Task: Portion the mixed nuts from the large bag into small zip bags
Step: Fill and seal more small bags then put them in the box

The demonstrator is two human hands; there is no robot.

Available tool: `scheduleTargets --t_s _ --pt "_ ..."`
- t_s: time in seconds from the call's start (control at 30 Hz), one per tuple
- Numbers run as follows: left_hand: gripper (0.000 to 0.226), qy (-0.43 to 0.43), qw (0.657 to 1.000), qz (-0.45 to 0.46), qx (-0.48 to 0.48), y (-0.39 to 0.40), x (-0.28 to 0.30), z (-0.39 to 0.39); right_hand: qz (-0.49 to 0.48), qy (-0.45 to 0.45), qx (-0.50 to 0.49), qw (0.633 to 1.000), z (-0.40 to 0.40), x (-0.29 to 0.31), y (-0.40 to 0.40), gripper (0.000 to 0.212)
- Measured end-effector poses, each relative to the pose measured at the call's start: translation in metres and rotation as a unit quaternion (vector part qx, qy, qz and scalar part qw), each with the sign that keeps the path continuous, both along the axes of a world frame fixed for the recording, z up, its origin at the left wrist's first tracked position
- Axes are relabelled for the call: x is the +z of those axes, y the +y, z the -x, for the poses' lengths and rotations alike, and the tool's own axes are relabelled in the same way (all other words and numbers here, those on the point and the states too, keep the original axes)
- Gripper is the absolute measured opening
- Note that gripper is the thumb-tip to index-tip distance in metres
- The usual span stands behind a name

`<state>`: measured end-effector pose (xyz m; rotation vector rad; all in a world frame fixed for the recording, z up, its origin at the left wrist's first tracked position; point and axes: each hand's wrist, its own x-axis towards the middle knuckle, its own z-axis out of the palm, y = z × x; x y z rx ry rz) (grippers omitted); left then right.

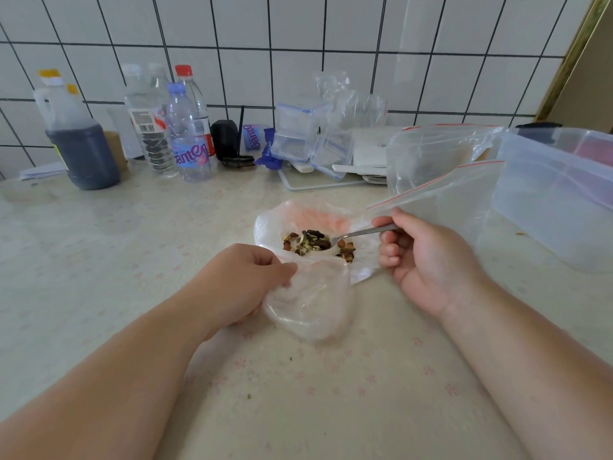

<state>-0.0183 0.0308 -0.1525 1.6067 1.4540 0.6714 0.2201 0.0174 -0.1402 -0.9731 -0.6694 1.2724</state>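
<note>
The right hand [428, 260] pinches the handle of a metal spoon [351, 237] between thumb and curled fingers; its long axis runs left and slightly down, bowl heaped with mixed nuts [311, 242]. The left hand [245, 287] grips the near rim of the thin, cloudy large bag [311, 303] at mid-counter. Two red-striped clear zip bags [441, 190] sit just beyond the right hand, towards the counter's right edge.

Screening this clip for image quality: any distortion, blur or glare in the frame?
Head view: wide-angle bending curves the wall tiles and stretches both forearms at the edges; light is soft and even; the mixed nuts and spoon read clearly; the bottles at the back look slightly soft.
</note>
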Motion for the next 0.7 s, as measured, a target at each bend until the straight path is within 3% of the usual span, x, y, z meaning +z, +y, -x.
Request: scheduleTargets --t_s 0.13,0.3,0.47,0.53,0.7 --pt "0.032 -0.005 1.0 0.003 -0.001 0.0 0.0 0.0 -0.028 -0.025 0.029 0.999 0.001 0.002 -0.005 0.046" --pt "0.032 0.004 1.0 0.013 0.003 0.002 0.0 0.0 -0.101 -0.164 0.075 0.978 0.006 -0.002 -0.015 0.035" --pt "0.031 0.018 1.0 0.012 -0.004 0.001 0.0 -0.001 -0.206 -0.339 0.151 0.905 0.007 0.001 -0.025 0.027" --pt "0.031 0.02 1.0 0.012 0.0 0.001 0.0 -0.001 -0.228 -0.331 0.144 0.904 0.005 0.003 -0.027 0.029" --pt "0.029 0.02 1.0 0.007 -0.001 0.0 0.0 -0.001 -0.198 -0.201 0.011 0.959 -0.002 0.004 -0.018 0.03"
